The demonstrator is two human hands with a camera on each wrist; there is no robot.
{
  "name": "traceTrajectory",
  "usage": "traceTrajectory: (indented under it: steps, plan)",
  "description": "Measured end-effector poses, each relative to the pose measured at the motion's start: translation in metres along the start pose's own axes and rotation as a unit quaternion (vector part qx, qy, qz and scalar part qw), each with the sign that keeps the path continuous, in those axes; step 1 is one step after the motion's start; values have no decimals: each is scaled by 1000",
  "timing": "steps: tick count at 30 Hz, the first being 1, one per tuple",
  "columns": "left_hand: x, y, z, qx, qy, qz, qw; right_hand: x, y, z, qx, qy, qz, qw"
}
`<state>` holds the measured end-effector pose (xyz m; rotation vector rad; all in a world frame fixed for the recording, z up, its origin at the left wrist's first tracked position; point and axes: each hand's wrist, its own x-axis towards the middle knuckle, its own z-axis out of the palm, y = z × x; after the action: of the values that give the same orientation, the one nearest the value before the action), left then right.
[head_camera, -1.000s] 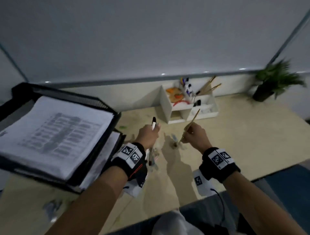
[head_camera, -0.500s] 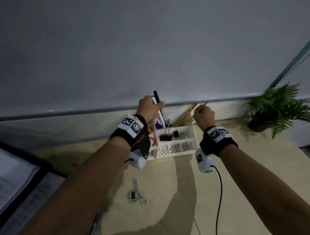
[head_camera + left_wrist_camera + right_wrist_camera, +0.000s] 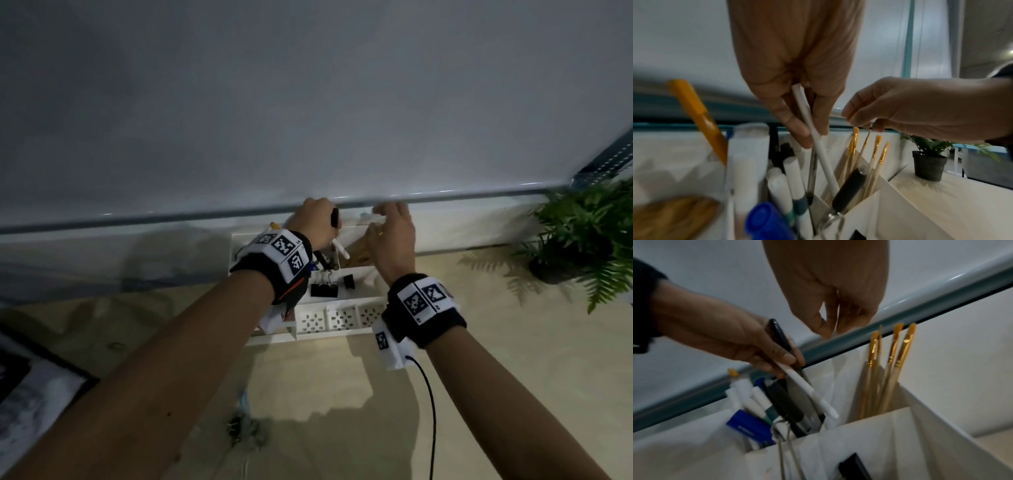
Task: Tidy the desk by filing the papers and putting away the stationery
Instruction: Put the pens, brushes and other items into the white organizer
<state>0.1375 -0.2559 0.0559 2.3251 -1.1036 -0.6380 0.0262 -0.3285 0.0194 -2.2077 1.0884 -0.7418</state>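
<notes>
My left hand [image 3: 329,229] pinches a white pen with a black cap [image 3: 339,248] over the white desk organizer [image 3: 339,318]. In the left wrist view the pen [image 3: 818,146] slants down from my left hand [image 3: 809,134] into the compartment of markers. My right hand [image 3: 383,213] hovers just above the wooden paintbrushes [image 3: 894,353] that stand in the neighbouring compartment. In the right wrist view my right hand [image 3: 834,332] has loosely curled fingers with nothing between them. The brush tips [image 3: 875,151] sit right under my right hand [image 3: 863,125].
Black binder clips [image 3: 323,289] lie in the organizer's front tray. Small clips [image 3: 245,428] lie loose on the beige desk near me. A black paper tray [image 3: 34,387] is at the lower left, a potted plant [image 3: 582,233] at the right. A wall rail runs just behind the organizer.
Both hands rose from the desk to the organizer. The right hand's brush now stands among the other brushes, out of its fingers. The left hand tipped its pen downward into the marker compartment.
</notes>
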Motion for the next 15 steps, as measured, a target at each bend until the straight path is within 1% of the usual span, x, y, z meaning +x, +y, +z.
traceTrajectory:
  steps: [1, 3, 4, 5, 6, 8, 10, 12, 15]
  plan:
    - [1, -2, 2, 8, -9, 0, 1000, -1, -3, 5, -9, -64, -17, 998]
    - [1, -6, 3, 27, -24, 6, 999, 0, -4, 15, -48, -194, -34, 979]
    - [1, -7, 3, 38, -30, 8, 999, 3, -5, 18, -62, -241, -29, 968]
    - [0, -9, 2, 48, -31, 8, 998, 5, -5, 22, -62, -273, -26, 960]
    - [0, -11, 0, 57, -29, 8, 998, 7, -6, 25, -56, -292, -26, 954]
    - [-1, -13, -3, 71, -25, 7, 997, 11, -9, 28, -58, -304, -34, 950]
    - [-2, -14, -7, 71, -20, 18, 997, 14, -13, 29, -55, -302, -45, 951]
    - [-2, -12, -11, 52, -7, 26, 998, 16, -16, 27, -22, -292, -46, 955]
    - [2, -13, -13, 44, 5, 10, 999, 16, -15, 27, 0, -296, -45, 954]
